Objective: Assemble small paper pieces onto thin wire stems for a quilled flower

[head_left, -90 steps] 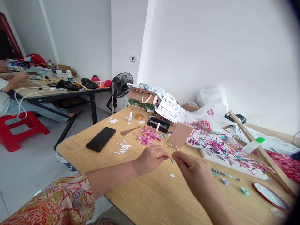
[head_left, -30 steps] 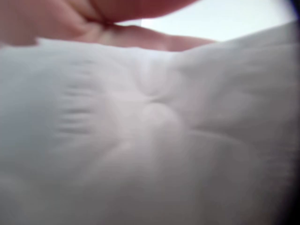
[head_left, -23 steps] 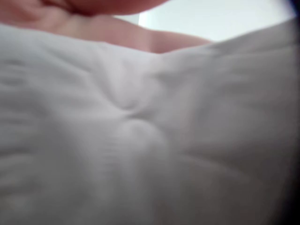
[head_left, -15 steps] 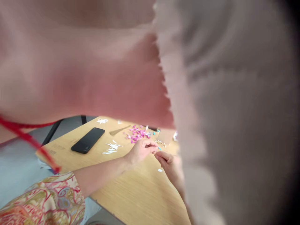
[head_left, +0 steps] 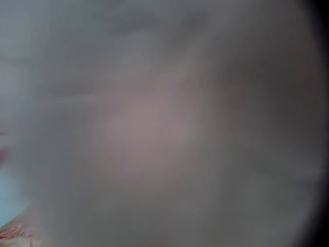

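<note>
A blurred grey-pink mass (head_left: 154,137), too close to the camera to make out, covers nearly the whole head view. Behind it both my left hand and my right hand are hidden, along with whatever they hold or touch. Only a bit of a patterned sleeve (head_left: 17,231) shows in the lower left corner.
A pale blue patch (head_left: 9,197) shows at the left edge, above the sleeve. Small red smears (head_left: 2,154) lie higher on that same edge. Nothing of the table can be seen through the blur.
The close covering has spread leftward and down over the view. It now hides both hands, the tabletop, the phone and the pink and white pieces that were visible before.
</note>
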